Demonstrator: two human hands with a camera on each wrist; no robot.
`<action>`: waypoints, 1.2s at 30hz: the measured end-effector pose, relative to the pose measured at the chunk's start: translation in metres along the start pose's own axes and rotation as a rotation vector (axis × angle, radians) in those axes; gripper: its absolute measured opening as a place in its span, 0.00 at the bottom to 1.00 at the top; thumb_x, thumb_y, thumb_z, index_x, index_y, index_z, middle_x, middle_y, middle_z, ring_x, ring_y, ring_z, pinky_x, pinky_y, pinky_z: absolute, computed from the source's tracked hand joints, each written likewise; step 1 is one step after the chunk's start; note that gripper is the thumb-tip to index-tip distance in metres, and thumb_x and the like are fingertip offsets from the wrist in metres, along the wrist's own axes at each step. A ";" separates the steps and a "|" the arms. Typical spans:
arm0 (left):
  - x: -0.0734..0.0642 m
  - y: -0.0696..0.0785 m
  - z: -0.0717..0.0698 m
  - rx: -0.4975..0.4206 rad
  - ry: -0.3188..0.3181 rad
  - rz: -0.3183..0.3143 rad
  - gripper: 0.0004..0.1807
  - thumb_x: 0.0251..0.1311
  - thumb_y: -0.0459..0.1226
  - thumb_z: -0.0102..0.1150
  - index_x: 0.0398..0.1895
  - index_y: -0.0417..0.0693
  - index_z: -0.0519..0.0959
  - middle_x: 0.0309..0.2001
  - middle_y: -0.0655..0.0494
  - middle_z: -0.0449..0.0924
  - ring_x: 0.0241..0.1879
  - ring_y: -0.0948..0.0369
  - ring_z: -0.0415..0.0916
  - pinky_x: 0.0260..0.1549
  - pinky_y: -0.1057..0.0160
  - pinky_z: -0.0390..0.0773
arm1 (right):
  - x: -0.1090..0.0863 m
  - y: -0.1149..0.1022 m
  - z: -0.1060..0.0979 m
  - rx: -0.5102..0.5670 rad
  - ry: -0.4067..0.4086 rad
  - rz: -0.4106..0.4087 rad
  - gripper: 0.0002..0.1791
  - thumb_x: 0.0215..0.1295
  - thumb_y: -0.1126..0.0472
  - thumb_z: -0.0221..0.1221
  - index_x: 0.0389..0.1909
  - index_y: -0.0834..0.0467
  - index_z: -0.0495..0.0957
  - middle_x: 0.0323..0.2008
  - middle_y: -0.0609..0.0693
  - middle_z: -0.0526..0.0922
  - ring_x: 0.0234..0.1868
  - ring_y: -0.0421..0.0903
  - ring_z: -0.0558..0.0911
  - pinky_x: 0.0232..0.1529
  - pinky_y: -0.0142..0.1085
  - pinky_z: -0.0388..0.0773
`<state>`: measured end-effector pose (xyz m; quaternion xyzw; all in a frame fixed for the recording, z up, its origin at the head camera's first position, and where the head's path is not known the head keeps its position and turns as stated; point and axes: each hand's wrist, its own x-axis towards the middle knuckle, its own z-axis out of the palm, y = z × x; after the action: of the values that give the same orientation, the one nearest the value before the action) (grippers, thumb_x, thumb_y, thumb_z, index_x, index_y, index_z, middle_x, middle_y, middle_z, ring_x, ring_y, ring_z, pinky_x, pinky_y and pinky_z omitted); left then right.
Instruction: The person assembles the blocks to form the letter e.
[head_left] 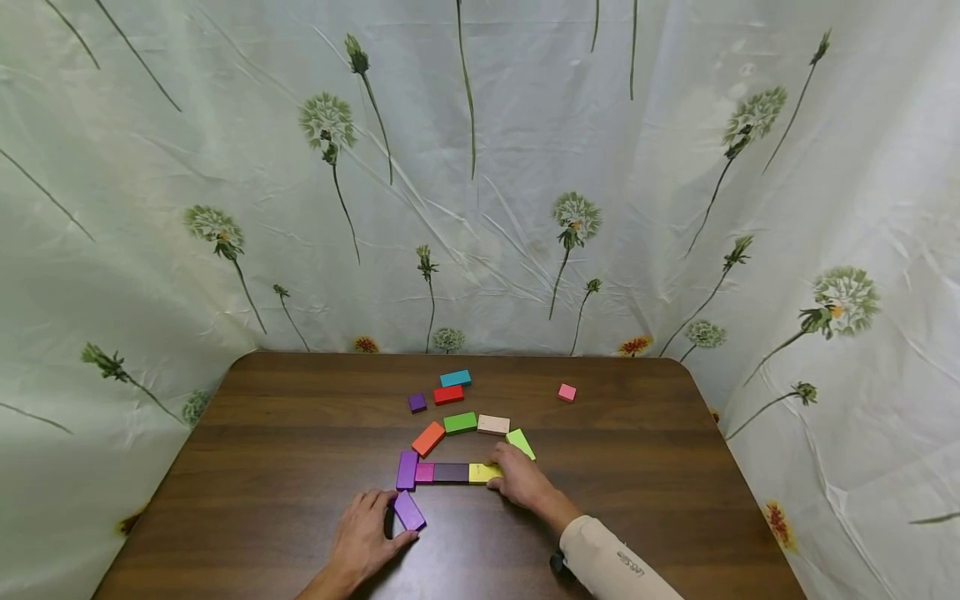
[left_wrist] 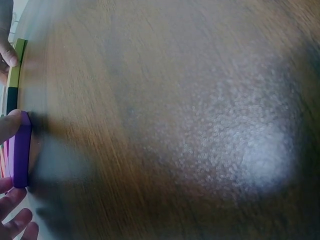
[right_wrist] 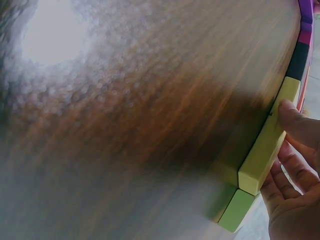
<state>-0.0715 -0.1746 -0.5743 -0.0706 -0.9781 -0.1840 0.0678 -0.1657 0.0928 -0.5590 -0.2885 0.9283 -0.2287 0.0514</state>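
My left hand (head_left: 365, 533) holds a purple block (head_left: 410, 511) by its two ends, thumb at the near end and fingers at the far one. The left wrist view shows that purple block (left_wrist: 21, 152) lying at the table surface. With thumb and fingers, my right hand (head_left: 519, 479) grips a yellow block (head_left: 482, 473). This yellow block (right_wrist: 272, 132) ends a straight row with a dark block (head_left: 452, 472) and a magenta block (head_left: 424, 473). Another purple block (head_left: 407, 471) stands across the row's left end, just beyond the held purple one.
Orange (head_left: 428, 439), green (head_left: 460, 423), beige (head_left: 493, 425) and lime (head_left: 521, 443) blocks curve above the row. Farther back lie dark purple (head_left: 417, 403), red (head_left: 448, 395), blue (head_left: 455, 378) and pink (head_left: 567, 392) blocks. A flowered curtain (head_left: 495, 275) hangs behind the wooden table (head_left: 285, 433).
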 end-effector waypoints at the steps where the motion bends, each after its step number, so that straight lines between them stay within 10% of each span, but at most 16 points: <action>1: 0.000 0.000 0.000 0.002 -0.001 0.000 0.36 0.35 0.54 0.76 0.45 0.40 0.79 0.41 0.48 0.79 0.43 0.50 0.73 0.44 0.49 0.75 | 0.000 0.000 0.000 0.002 -0.002 0.002 0.12 0.55 0.62 0.68 0.39 0.64 0.82 0.34 0.48 0.76 0.38 0.44 0.76 0.44 0.37 0.75; 11: 0.003 -0.001 -0.003 -0.014 -0.038 -0.013 0.40 0.39 0.58 0.73 0.48 0.37 0.78 0.44 0.45 0.78 0.45 0.49 0.74 0.46 0.48 0.75 | 0.000 0.003 -0.001 -0.007 0.008 -0.010 0.12 0.55 0.62 0.68 0.39 0.64 0.82 0.34 0.48 0.77 0.39 0.44 0.77 0.44 0.37 0.75; 17: 0.021 -0.009 -0.011 -0.035 0.086 0.031 0.38 0.42 0.58 0.70 0.48 0.37 0.79 0.43 0.44 0.79 0.45 0.47 0.74 0.46 0.46 0.74 | 0.001 0.005 0.001 -0.003 0.020 -0.021 0.12 0.54 0.63 0.69 0.38 0.64 0.82 0.34 0.48 0.76 0.39 0.45 0.77 0.44 0.37 0.75; 24: 0.079 -0.007 -0.024 -0.086 0.146 0.097 0.29 0.46 0.50 0.72 0.46 0.40 0.80 0.42 0.46 0.79 0.45 0.47 0.73 0.46 0.45 0.73 | 0.001 0.005 0.002 0.001 -0.012 0.006 0.13 0.56 0.62 0.68 0.40 0.63 0.82 0.36 0.48 0.77 0.40 0.43 0.77 0.44 0.36 0.75; 36: 0.187 0.016 -0.008 -0.083 -0.144 0.084 0.21 0.53 0.40 0.69 0.49 0.40 0.80 0.49 0.44 0.77 0.53 0.45 0.69 0.51 0.44 0.68 | 0.002 0.004 0.004 -0.002 -0.013 0.010 0.13 0.54 0.62 0.69 0.40 0.62 0.82 0.37 0.47 0.78 0.41 0.43 0.78 0.46 0.35 0.76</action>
<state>-0.2513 -0.1421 -0.5315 -0.1273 -0.9681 -0.2160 0.0021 -0.1683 0.0928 -0.5644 -0.2851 0.9297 -0.2256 0.0583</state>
